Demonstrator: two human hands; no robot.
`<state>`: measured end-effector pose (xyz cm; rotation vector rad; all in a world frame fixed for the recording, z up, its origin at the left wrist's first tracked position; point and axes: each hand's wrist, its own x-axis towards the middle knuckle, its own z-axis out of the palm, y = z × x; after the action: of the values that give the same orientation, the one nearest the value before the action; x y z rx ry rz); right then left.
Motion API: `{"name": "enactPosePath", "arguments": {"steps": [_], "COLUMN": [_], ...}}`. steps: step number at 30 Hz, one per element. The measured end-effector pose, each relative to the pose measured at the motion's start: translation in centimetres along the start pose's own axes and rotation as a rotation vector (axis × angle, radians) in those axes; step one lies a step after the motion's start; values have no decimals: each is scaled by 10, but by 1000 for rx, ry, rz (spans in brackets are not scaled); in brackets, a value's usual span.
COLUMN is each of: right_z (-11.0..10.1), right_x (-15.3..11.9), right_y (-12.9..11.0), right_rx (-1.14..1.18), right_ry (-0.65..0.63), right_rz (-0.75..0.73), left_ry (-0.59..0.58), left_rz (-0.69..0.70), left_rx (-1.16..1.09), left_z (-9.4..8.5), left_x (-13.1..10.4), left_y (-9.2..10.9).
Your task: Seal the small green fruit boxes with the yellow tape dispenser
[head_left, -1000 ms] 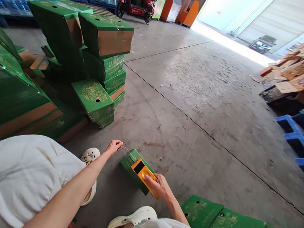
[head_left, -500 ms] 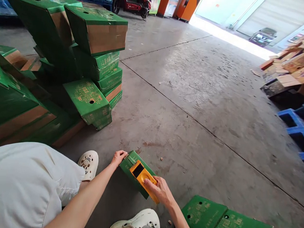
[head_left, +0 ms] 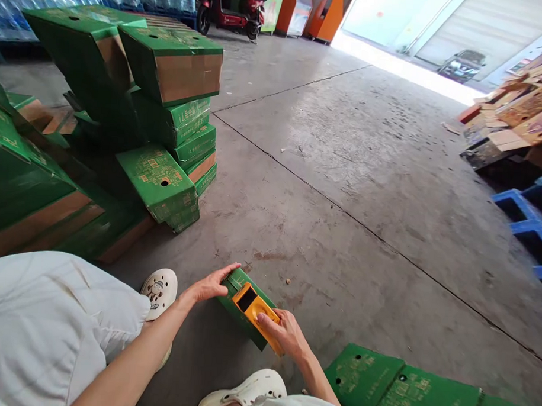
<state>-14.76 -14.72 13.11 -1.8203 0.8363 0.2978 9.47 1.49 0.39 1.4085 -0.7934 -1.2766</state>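
The left hand (head_left: 210, 285) is open, its fingers stretched straight at the near-left end of the green box (head_left: 233, 312), with the thumb apart; it grips nothing that I can see. The right hand (head_left: 286, 331) is closed around the yellow tool (head_left: 255, 309), the thumb lying on top. This tool is tilted along the box, which is on the floor (head_left: 322, 258) between the shoes (head_left: 160, 291) and the cartons (head_left: 437, 392) at lower right.
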Motion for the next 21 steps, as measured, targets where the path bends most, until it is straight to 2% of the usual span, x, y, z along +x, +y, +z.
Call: {"name": "enactPosePath", "arguments": {"steps": [2, 5, 8, 11, 16, 21], "right_z": [-1, -1, -1, -1, -5, -14], "right_x": [-1, -2, -2, -2, -4, -7], "right_y": [-2, -3, -2, 0, -7, -24], "right_rx": [6, 1, 14, 25, 71, 49], "right_ry": [-7, -2, 8, 17, -110, -182], "right_rz": [-13, -29, -31, -31, 12, 8], "left_ry": [-200, -322, -350, -406, -404, -446], "left_rz": [-5, -11, 124, 254, 399, 473], "left_rx": [204, 496, 668, 736, 800, 938], "left_z": [-4, -11, -17, -22, -27, -30], "left_x": [1, 12, 26, 35, 43, 50], "left_y": [9, 20, 26, 28, 18, 10]}}
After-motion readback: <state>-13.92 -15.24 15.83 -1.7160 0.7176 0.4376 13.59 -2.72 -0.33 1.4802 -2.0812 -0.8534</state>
